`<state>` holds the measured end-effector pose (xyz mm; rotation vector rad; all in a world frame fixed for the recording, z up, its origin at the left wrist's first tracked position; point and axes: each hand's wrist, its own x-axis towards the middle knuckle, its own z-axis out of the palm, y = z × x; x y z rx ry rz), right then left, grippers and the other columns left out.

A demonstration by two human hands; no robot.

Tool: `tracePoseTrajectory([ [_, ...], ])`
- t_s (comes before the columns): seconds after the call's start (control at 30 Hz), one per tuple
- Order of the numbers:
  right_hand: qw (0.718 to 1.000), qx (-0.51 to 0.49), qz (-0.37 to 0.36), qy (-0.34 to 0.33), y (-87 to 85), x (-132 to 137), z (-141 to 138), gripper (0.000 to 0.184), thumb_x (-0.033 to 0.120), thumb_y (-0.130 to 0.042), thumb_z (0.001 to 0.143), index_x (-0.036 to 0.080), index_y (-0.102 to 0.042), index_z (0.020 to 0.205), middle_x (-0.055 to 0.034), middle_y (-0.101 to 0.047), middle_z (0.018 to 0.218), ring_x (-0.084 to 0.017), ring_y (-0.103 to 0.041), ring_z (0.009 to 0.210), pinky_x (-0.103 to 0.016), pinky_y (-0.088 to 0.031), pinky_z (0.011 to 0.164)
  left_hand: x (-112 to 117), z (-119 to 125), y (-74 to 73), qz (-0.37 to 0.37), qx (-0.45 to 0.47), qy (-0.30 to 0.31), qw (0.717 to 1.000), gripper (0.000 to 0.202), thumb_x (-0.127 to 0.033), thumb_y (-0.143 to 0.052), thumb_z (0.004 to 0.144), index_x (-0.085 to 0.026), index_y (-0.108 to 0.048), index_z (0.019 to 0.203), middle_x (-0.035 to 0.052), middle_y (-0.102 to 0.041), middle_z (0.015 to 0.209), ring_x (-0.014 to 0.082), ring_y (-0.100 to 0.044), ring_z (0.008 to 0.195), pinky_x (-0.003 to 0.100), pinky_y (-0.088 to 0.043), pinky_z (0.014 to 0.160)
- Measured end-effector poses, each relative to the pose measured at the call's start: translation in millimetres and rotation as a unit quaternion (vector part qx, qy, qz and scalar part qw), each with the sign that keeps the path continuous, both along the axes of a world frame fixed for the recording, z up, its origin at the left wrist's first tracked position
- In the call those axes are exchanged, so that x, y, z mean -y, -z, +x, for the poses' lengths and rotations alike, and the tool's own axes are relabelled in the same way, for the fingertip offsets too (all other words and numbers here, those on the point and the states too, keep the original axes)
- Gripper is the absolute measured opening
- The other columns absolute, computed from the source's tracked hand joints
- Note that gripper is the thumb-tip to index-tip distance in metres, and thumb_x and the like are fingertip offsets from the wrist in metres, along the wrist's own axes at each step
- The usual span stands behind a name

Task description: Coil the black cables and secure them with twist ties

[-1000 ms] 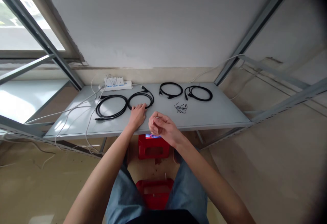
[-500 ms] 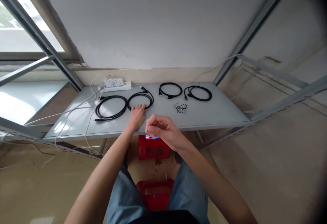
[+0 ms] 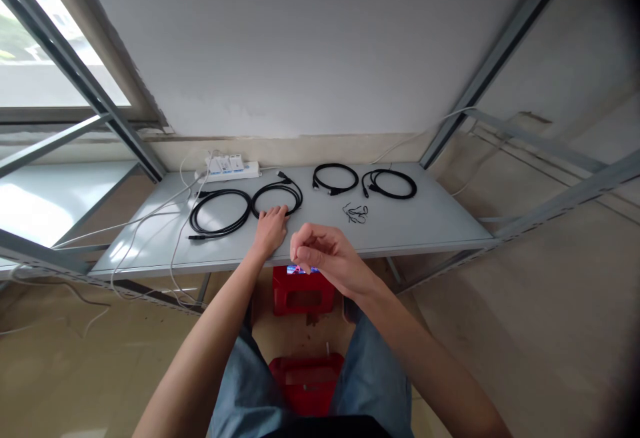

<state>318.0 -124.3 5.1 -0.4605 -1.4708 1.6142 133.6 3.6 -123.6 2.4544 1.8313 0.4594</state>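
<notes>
My left hand [image 3: 271,228] lies on the grey shelf top, fingers stretched out. Its fingertips reach the near edge of a coiled black cable [image 3: 277,187] with a plug at its upper end. Another coiled black cable [image 3: 220,212] rests to the left of it. My right hand [image 3: 320,250] is raised over the shelf's front edge, with fingers curled and the thumb against them; whether anything small is inside is hidden. Farther right lie two more coiled black cables, one [image 3: 335,179] near the middle and one [image 3: 390,183] beyond it. Below these is a small heap of thin black ties [image 3: 355,213].
A white power strip [image 3: 233,169] with adapters stands at the back left. White cords [image 3: 143,215] trail from it over the shelf's [image 3: 425,225] front edge. Metal uprights [image 3: 453,121] stand at both ends. Beneath are a red stool [image 3: 303,298] and another red object [image 3: 307,385] between my legs.
The view has shifted slightly, moving everything a little right and down in the picture. Both hands hold nearly the same pose and place, and the cables lie as before.
</notes>
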Motion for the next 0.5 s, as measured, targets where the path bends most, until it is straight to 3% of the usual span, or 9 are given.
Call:
tracePoseTrajectory([
  [0.33,1.000,-0.009,-0.007,-0.010,-5.0,2,1,0.033,0.053,-0.078,0.094,0.023,-0.068,0.085,0.0025,-0.053,0.067,-0.013,-0.046,0.063,-0.031,-0.039,0.064,1,0,-1.3,0.014,-0.012,0.000,1.000,0.018,-0.020,-0.044,0.108,-0.020,-0.058,0.120,0.0128,-0.071,0.112,0.0308,-0.063,0.111,0.043,-0.040,0.096],
  [0.5,0.999,0.011,-0.005,0.030,11.2,-16,1,0.029,0.049,-0.074,0.096,0.023,-0.067,0.089,0.0023,-0.054,0.070,-0.013,-0.046,0.064,-0.029,-0.039,0.064,1,0,-0.6,0.005,-0.011,0.006,1.000,0.021,-0.022,-0.042,0.108,-0.020,-0.058,0.122,0.0134,-0.072,0.114,0.0304,-0.063,0.112,0.043,-0.041,0.097],
])
